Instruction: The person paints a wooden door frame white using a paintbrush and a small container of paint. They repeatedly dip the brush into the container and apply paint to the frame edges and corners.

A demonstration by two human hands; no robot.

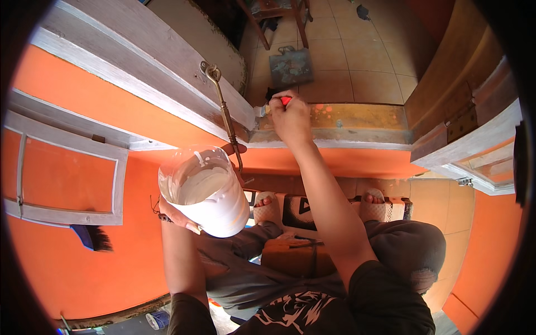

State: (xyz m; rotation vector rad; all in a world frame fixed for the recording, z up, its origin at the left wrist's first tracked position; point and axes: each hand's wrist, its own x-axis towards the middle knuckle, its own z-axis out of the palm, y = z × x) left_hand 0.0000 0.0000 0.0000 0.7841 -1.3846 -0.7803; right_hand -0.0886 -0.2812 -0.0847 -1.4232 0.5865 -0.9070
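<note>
Red-handled paintbrush (286,101) with pale bristles: pinched in your right hand (292,118), at the left end of the brown, orange-flecked wooden sill (363,118). Bristles sit right by the whitish-grey wooden frame (190,72); cannot tell if they touch it. Your left hand (178,218) grips a white cylindrical plastic tub (220,212) holding white paint, near the lower end of a long brass-coloured hook (226,115). Bright orange wall (137,251) at left.

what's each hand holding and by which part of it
Left hand: a container of white paint, around its side. Right hand: a brush, by its red handle.
</note>
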